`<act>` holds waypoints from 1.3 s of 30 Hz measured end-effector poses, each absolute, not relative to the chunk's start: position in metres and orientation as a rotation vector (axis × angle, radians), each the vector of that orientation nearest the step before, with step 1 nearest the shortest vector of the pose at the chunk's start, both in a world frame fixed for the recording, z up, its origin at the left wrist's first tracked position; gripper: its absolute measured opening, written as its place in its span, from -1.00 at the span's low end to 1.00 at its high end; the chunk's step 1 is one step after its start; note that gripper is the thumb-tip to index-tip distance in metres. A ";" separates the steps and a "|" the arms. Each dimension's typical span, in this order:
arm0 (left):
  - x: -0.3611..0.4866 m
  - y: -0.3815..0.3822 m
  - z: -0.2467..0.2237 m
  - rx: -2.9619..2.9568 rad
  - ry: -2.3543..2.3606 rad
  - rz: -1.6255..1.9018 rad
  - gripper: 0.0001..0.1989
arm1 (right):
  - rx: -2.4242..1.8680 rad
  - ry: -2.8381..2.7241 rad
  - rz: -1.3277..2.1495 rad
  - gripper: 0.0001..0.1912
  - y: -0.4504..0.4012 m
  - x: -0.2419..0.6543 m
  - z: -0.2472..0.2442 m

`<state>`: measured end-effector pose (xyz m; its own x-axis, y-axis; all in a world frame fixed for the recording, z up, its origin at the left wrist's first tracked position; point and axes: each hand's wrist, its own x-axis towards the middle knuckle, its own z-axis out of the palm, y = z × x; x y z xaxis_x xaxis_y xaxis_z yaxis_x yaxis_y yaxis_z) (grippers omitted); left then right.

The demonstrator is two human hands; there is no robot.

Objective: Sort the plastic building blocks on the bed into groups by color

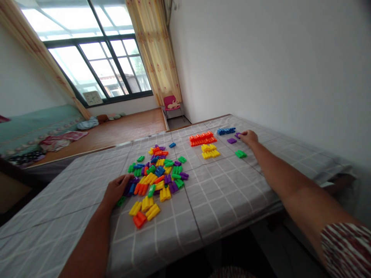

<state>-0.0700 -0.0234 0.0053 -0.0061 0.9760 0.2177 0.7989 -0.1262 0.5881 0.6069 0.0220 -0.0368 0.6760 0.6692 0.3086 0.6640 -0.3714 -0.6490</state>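
My right hand [249,136] pinches a small purple plastic block [237,135] at the far right of the table. Close to it lie another purple block [231,141] and a green block [240,154]. Beyond them is a row of blue blocks [226,131]; further left stand orange blocks [203,138], with yellow blocks [210,151] in front. My left hand [117,189] rests at the left edge of a mixed heap of ribbed blocks [159,172]. Its fingers are curled together against a purple block [135,180], their tips partly hidden.
A grey checked cloth [220,193] covers the table. One blue block [172,145] lies apart behind the heap. A white wall [269,65] runs along the right. In the back are a red chair [171,103], a low wooden platform [130,123] and a window [101,65].
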 end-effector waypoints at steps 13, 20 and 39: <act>-0.071 -0.021 0.006 1.969 1.867 0.811 -0.42 | -2.216 -1.241 -0.105 -0.70 0.016 0.601 -0.048; -0.073 -0.020 0.004 1.979 1.858 0.795 -0.41 | -2.316 -1.259 -0.163 -0.67 0.012 0.604 -0.045; -0.066 -0.020 -0.008 1.963 1.754 1.216 -0.55 | -1.749 -1.421 -0.156 -0.75 0.019 0.487 0.004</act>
<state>-0.0658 -0.0204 -0.0084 -0.0679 0.9075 0.4146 0.7064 -0.2497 0.6623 0.4871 0.0195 0.0040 0.3449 0.7429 0.5738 0.8499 0.0124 -0.5269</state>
